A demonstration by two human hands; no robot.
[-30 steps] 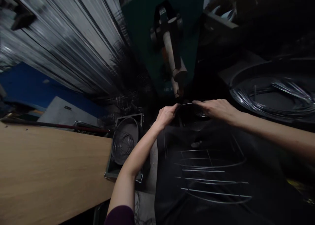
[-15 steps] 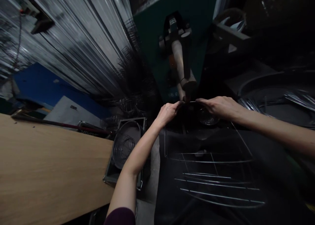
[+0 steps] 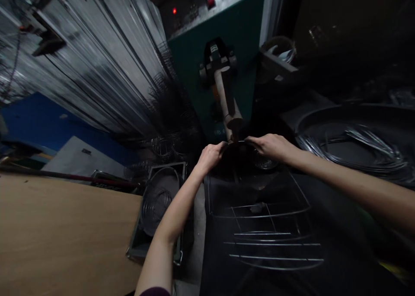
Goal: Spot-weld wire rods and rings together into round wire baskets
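Note:
My left hand [image 3: 210, 156] and my right hand [image 3: 270, 146] both pinch the top ring of a thin wire basket frame [image 3: 263, 227] that reaches back toward me. The ring lies just under the tip of a slanted metal arm [image 3: 226, 106] that sticks out of a green machine [image 3: 246, 45]. My left fingers curl round the wire on the ring's left side. On the right side my other hand grips it from above. The scene is dark, and the wire between my hands barely shows.
A wooden tabletop [image 3: 61, 235] fills the lower left. A metal tray with coiled wire rings [image 3: 158, 201] stands beside it. Long shiny rods [image 3: 90, 62] lean at the upper left. A round tub of wire pieces [image 3: 359, 144] sits at right.
My view has lifted and shifted, so the machine's red lamps now show. Both hands stay on the ring under the arm's tip, a little closer together.

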